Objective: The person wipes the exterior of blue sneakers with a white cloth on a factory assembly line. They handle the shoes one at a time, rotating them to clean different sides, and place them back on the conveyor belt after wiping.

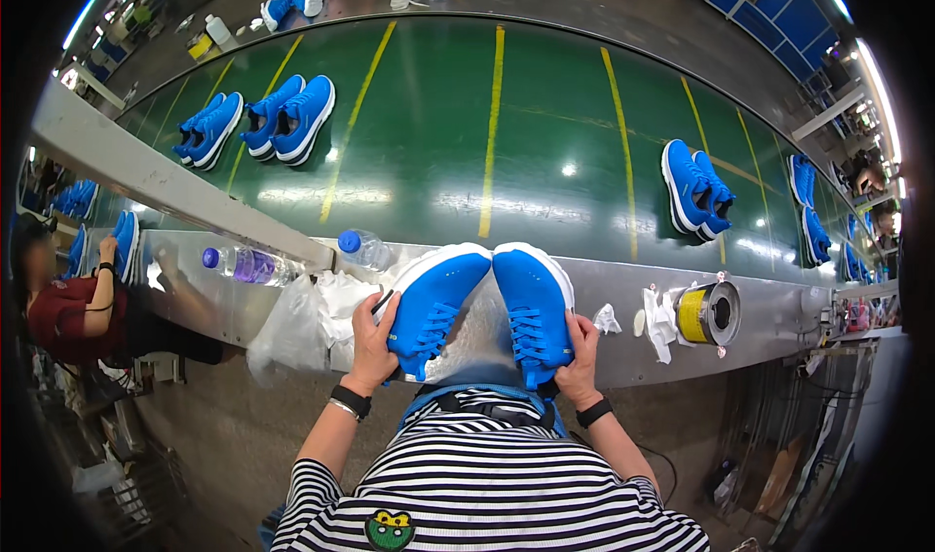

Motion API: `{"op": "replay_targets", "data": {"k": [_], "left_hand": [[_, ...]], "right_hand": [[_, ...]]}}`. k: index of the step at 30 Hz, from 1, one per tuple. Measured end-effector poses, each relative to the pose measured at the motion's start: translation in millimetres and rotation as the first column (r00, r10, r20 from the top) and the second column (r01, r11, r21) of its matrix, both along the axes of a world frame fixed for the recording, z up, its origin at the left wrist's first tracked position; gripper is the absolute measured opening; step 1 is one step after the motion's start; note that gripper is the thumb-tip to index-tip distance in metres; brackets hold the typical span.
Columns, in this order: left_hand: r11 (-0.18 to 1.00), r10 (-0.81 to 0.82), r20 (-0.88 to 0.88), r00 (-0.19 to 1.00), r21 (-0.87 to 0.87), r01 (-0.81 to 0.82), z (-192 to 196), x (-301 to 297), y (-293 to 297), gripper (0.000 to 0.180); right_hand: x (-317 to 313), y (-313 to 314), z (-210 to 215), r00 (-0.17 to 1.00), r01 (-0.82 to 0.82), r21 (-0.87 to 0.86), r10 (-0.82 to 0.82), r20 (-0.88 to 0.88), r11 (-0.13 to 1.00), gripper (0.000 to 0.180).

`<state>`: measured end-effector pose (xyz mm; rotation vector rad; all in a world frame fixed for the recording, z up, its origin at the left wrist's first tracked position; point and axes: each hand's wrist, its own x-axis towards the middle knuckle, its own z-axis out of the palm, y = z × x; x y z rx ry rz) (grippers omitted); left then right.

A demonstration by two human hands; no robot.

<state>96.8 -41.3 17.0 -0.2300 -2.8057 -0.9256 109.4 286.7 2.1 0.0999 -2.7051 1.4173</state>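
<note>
Over the bench's [623,349] near edge, the left hand [373,345] clamps the left blue sneaker [440,294] near its heel, the right hand [581,359] the right blue sneaker [535,299]. Best grip lightly, toes level.

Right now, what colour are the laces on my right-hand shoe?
The laces are blue, seen best in the head view.

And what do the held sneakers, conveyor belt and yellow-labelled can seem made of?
Held sneakers: matte, probably textile uppers, since the blue surface shows little gloss.
Conveyor belt: smooth, shiny, likely PVC or rubber, judging by bright reflections on the green.
Yellow-labelled can: apparently metal, given its silvery rim.
</note>
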Motion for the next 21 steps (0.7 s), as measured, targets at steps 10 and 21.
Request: {"op": "replay_targets", "data": {"k": [10,21], "left_hand": [[0.973,0.105,-0.049,0.993,-0.203,-0.112,2,11,15,0.078],[0.961,0.037,0.289,0.957,-0.271,0.044,-1,19,71,0.098]], "right_hand": [[0,-16,18,0.998,0.062,0.225,-0.054,-0.045,0.972,0.076],[-7,-45,2,0.992,-0.049,0.404,-0.002,0.125,0.913,0.092]]}}
